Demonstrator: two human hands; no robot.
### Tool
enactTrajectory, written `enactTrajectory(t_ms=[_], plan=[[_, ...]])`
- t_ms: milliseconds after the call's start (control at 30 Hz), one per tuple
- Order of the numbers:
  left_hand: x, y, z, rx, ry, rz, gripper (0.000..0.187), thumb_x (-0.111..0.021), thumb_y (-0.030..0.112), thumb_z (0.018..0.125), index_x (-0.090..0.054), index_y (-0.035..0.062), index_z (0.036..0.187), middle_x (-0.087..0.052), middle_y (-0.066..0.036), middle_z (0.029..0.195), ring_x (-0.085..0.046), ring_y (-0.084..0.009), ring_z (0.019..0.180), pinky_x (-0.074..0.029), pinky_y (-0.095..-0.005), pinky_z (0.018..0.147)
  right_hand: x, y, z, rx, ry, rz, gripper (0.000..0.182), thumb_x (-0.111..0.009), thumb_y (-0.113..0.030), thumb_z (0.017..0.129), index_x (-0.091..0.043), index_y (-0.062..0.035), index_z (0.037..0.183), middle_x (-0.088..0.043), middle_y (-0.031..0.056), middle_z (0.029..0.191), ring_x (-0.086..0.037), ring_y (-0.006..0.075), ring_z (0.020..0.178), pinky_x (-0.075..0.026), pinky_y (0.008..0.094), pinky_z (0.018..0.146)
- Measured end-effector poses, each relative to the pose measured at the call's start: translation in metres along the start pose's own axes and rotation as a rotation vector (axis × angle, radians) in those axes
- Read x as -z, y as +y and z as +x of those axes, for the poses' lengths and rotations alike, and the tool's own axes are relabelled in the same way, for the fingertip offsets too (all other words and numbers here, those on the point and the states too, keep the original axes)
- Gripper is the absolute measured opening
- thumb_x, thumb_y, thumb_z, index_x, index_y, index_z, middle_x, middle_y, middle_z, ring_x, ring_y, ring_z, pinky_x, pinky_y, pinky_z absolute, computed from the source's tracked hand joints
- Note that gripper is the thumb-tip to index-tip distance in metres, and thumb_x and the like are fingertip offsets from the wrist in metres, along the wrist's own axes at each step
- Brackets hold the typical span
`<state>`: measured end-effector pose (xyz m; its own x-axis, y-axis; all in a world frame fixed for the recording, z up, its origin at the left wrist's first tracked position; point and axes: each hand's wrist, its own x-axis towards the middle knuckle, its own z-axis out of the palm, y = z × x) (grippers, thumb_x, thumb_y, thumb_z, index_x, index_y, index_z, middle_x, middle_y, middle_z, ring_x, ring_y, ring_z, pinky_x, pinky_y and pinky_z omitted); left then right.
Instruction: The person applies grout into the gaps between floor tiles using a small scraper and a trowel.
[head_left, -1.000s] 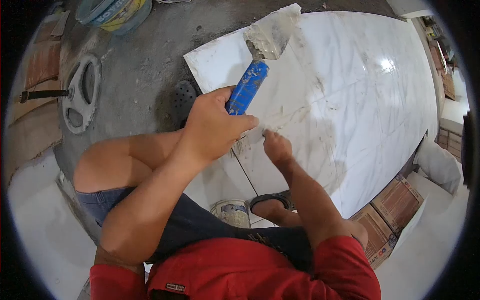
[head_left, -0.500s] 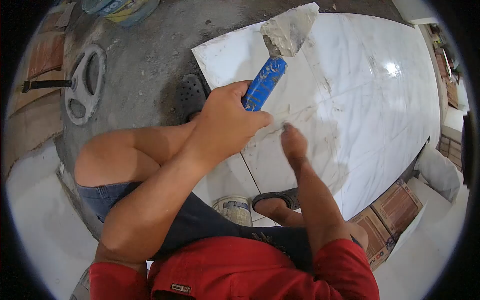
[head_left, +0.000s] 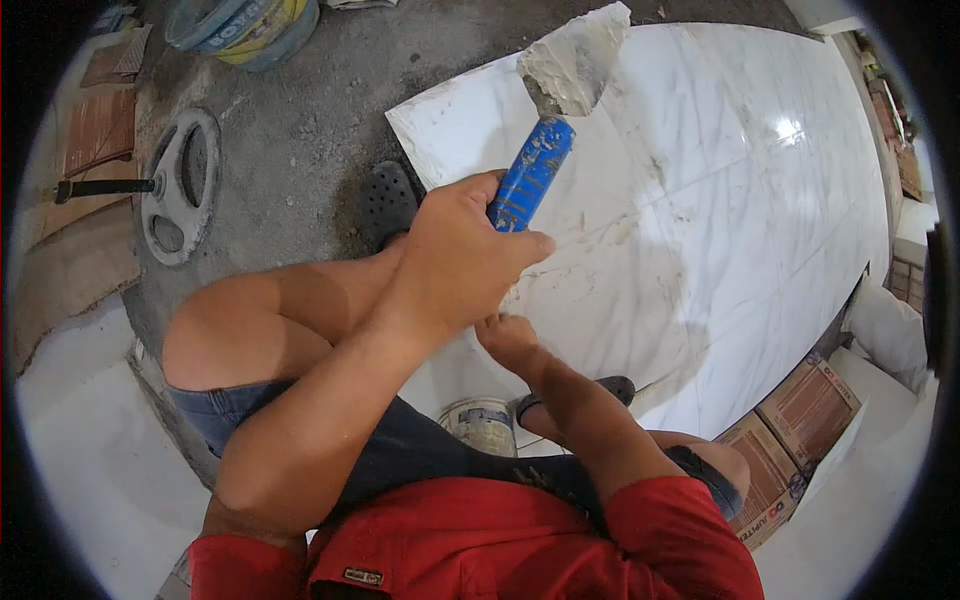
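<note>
My left hand (head_left: 460,245) is wrapped round the blue handle of a putty knife (head_left: 535,170). Its blade points up and away from me, loaded with pale wet paste (head_left: 570,65). Below the left wrist, my right hand (head_left: 508,338) is low over the marbled white tiles (head_left: 740,200), fingers curled in. Whatever those fingers hold, if anything, is hidden. Pale smears of paste mark the tile surface and a joint close to both hands. Between my legs stands a small white bucket (head_left: 480,425) with a stained side.
Bare rough concrete (head_left: 300,120) borders the tiles on the left, with a blue and yellow bucket (head_left: 245,30) at the back. A grey wheel-like piece (head_left: 180,185) with a black rod is at left. Cardboard tile boxes (head_left: 790,430) and a white sack (head_left: 885,335) are at right.
My right hand has moved left and back towards me, from the open tile area to just below my left wrist. My left hand still holds the putty knife in nearly the same place.
</note>
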<state>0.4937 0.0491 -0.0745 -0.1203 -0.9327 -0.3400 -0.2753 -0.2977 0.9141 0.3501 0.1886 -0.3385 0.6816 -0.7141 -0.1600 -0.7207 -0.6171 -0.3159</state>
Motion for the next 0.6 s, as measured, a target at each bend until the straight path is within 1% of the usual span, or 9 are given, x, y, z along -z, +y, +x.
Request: enactTrajectory(t_ms=[33, 67, 233, 267, 333, 400, 467, 533, 600], plan=[[0.001, 0.006, -0.002, -0.006, 0.006, -0.001, 0.027, -0.075, 0.016, 0.077, -0.064, -0.0006, 0.096, -0.057, 0.001, 0.062, -0.051, -0.0043, 0.051, -0.041, -0.0208, 0.047, 0.003, 0.001, -0.003, 0.088, -0.009, -0.018, 0.012, -0.057, -0.011, 0.082, -0.057, -0.0023, 0.09, -0.063, 0.0138, 0.081, -0.067, 0.0283, 0.065, -0.054, 0.0382, 0.049], [0.002, 0.012, -0.005, 0.018, 0.0, -0.003, 0.028, -0.075, 0.016, 0.077, -0.064, -0.0012, 0.096, -0.056, 0.001, 0.062, -0.051, -0.0045, 0.051, -0.041, -0.021, 0.047, 0.003, 0.003, -0.002, 0.089, -0.006, -0.021, 0.012, -0.057, -0.011, 0.082, -0.057, -0.0023, 0.09, -0.063, 0.0138, 0.081, -0.067, 0.0283, 0.065, -0.054, 0.0382, 0.049], [-0.004, 0.018, -0.005, -0.026, 0.005, 0.059, 0.028, -0.075, 0.016, 0.077, -0.063, -0.0026, 0.095, -0.056, 0.001, 0.061, -0.051, -0.005, 0.051, -0.041, -0.0217, 0.047, -0.002, 0.028, 0.03, -0.084, 0.177, 0.186, 0.015, -0.058, -0.012, 0.08, -0.059, -0.0004, 0.089, -0.063, 0.0143, 0.081, -0.067, 0.0285, 0.064, -0.054, 0.0404, 0.048], [-0.006, 0.023, -0.006, 0.028, -0.001, 0.014, 0.027, -0.075, 0.016, 0.077, -0.064, -0.0023, 0.093, -0.056, 0.001, 0.061, -0.051, -0.0052, 0.051, -0.041, -0.0219, 0.047, -0.003, 0.025, 0.024, -0.095, 0.18, 0.186, 0.015, -0.058, -0.012, 0.08, -0.059, -0.0004, 0.089, -0.063, 0.0143, 0.081, -0.067, 0.0285, 0.064, -0.054, 0.0404, 0.048], [-0.013, 0.028, -0.003, 0.085, -0.014, -0.023, 0.026, -0.075, 0.017, 0.077, -0.064, -0.0021, 0.092, -0.056, 0.001, 0.061, -0.051, -0.0053, 0.051, -0.041, -0.0221, 0.046, 0.0, 0.015, 0.006, 0.11, -0.024, 0.026, 0.016, -0.058, -0.013, 0.08, -0.059, -0.001, 0.092, -0.063, 0.0146, 0.082, -0.067, 0.0291, 0.065, -0.055, 0.0407, 0.05], [-0.017, 0.017, 0.004, -0.001, 0.036, -0.043, 0.025, -0.076, 0.017, 0.077, -0.064, -0.0014, 0.089, -0.056, 0.0, 0.06, -0.05, -0.0055, 0.05, -0.04, -0.022, 0.046, 0.009, 0.025, -0.009, 0.145, -0.083, 0.057, 0.017, -0.057, -0.013, 0.082, -0.058, -0.003, 0.097, -0.064, 0.0145, 0.082, -0.067, 0.0288, 0.065, -0.055, 0.0413, 0.051], [-0.017, 0.023, 0.005, 0.026, 0.019, -0.044, 0.024, -0.076, 0.016, 0.077, -0.064, -0.0013, 0.089, -0.056, 0.0, 0.06, -0.05, -0.0054, 0.05, -0.04, -0.0219, 0.045, 0.01, 0.049, -0.024, -0.1, 0.137, 0.218, 0.01, -0.054, -0.012, 0.083, -0.06, -0.0092, 0.091, -0.065, 0.0149, 0.087, -0.067, 0.0286, 0.07, -0.056, 0.0415, 0.057], [-0.016, 0.024, 0.003, 0.058, 0.012, -0.041, 0.024, -0.076, 0.016, 0.076, -0.064, -0.0012, 0.089, -0.056, 0.0, 0.06, -0.049, -0.0054, 0.05, -0.04, -0.0218, 0.045, 0.022, 0.087, -0.025, -0.445, 0.081, 0.063, 0.008, -0.055, -0.016, 0.085, -0.059, -0.0107, 0.09, -0.065, 0.0128, 0.08, -0.065, 0.0301, 0.064, -0.055, 0.0422, 0.056], [-0.015, 0.025, 0.003, 0.022, 0.01, 0.03, 0.024, -0.076, 0.016, 0.076, -0.064, -0.0011, 0.089, -0.056, 0.0, 0.06, -0.05, -0.0051, 0.05, -0.04, -0.0215, 0.046, 0.021, 0.098, -0.02, -0.501, 0.13, 0.065, 0.008, -0.055, -0.017, 0.086, -0.058, -0.0113, 0.09, -0.065, 0.0117, 0.077, -0.065, 0.0301, 0.063, -0.055, 0.0429, 0.056]])
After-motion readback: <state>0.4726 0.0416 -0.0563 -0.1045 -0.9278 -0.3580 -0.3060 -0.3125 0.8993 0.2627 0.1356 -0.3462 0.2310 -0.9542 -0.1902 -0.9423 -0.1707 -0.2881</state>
